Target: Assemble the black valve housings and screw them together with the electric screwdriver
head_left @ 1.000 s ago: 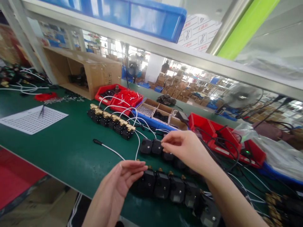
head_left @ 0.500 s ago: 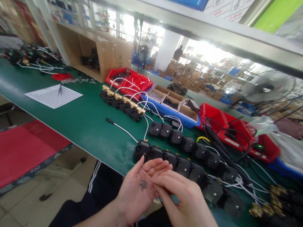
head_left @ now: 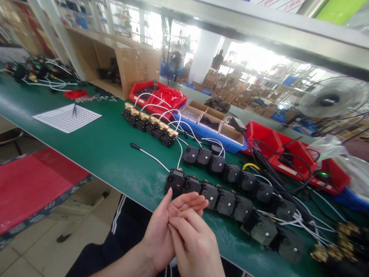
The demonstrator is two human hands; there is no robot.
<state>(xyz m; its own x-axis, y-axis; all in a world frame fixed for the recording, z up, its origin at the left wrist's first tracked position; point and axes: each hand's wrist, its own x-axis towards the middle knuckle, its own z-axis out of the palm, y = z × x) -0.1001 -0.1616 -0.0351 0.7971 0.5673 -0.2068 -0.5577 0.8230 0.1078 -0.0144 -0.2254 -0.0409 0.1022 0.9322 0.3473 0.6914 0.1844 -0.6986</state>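
My left hand (head_left: pixel 161 227) is palm up and cupped, fingers stretched out, with a ring on one finger. The small metal pieces, seemingly screws, that lay in its palm are now hidden behind my right hand (head_left: pixel 196 240). The right hand's thumb and fingertips are pinched together against the left palm; whether they grip a piece cannot be seen. Just beyond my hands stands a row of black box-shaped housings (head_left: pixel 226 202) with a screw head on several faces. A second row of black housings (head_left: pixel 216 164) with white cables lies behind it.
Brass-topped black units (head_left: pixel 150 125) stand left of centre. Behind are a red bin (head_left: pixel 144 89), a blue divided tray (head_left: pixel 207 132) and more red bins (head_left: pixel 291 169). A printed sheet (head_left: pixel 66 118) with tweezers lies at left. Brass fittings (head_left: pixel 319 253) are at lower right. Cables cross the right side.
My right hand has moved left and down over the left palm, covering the small metal pieces that were visible there. The view has shifted slightly.
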